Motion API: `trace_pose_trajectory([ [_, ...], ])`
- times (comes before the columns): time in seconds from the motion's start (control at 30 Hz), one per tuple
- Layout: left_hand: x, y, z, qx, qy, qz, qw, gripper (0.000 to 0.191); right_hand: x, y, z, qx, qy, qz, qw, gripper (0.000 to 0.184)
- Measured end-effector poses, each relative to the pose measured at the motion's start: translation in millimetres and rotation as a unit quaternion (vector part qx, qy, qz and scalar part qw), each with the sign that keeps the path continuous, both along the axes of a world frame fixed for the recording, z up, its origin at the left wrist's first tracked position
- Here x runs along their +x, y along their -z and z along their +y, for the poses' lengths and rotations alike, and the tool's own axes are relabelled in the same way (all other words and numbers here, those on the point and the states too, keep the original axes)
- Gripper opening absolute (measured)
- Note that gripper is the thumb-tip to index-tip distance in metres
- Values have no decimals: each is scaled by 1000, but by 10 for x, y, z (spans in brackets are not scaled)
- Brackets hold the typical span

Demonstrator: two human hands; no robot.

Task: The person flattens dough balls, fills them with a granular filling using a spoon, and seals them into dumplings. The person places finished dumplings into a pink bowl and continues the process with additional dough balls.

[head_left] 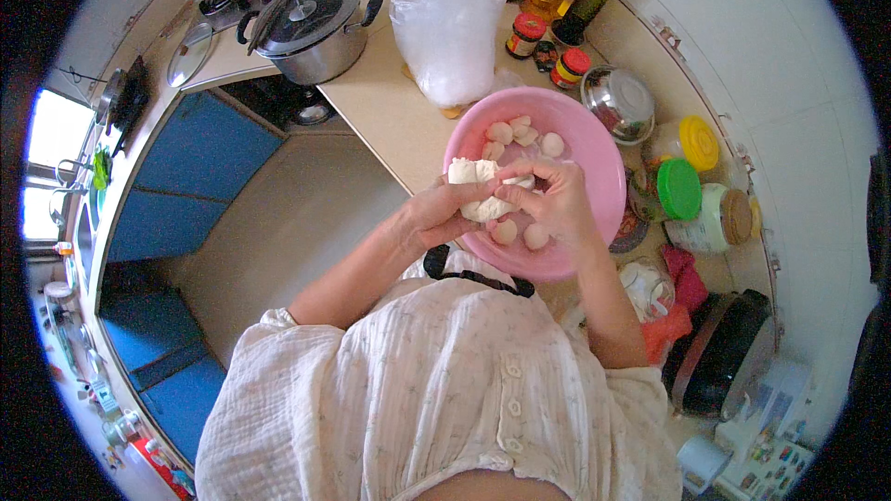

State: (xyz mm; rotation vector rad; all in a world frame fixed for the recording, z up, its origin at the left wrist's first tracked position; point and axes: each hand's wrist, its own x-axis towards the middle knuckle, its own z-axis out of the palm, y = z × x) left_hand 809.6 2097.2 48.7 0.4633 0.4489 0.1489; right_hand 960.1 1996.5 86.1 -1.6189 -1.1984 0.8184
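Note:
A lump of white dough (480,207) is held above a pink plastic basin (604,174). My left hand (435,212) grips it from the left, thumb across its front. At the lump's right side, my right hand (557,198) pinches the dough between thumb and fingertips. Several small round dough pieces lie in the basin, among them a piece at the upper right (553,145) and one at the lower middle (536,236). A few pieces near the top touch one another. My hands hide the middle of the basin.
Beyond the basin stands a white plastic bag (445,35). A lidded steel pot (310,31) is at the far left. Red-lidded jars (572,68), a dark green bottle (588,7), a steel bowl (618,104) and a green-lidded jar (679,188) line the wall. A black appliance (720,351) sits lower right.

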Motion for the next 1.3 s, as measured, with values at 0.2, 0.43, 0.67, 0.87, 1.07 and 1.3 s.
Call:
trace_pose_trajectory([
  [0.2,83,137,-12,-76,10,-10,997,27,90,-10,-51,1,32,31,999,11],
  [0.43,8,-191,655,-91,-381,38,919,25,327,95,-426,-71,50,98,991,13],
  [0.67,69,208,517,-124,-87,-64,986,28,505,313,-285,268,-111,710,642,34],
  [0.87,119,51,48,-84,-55,-23,995,33,351,293,-187,182,181,723,641,40],
  [1.07,116,-38,-36,48,-1,-26,999,40,318,350,-149,206,79,695,684,46],
  [1.3,44,-98,-164,93,41,-22,995,31,301,319,-204,145,89,554,815,47],
])
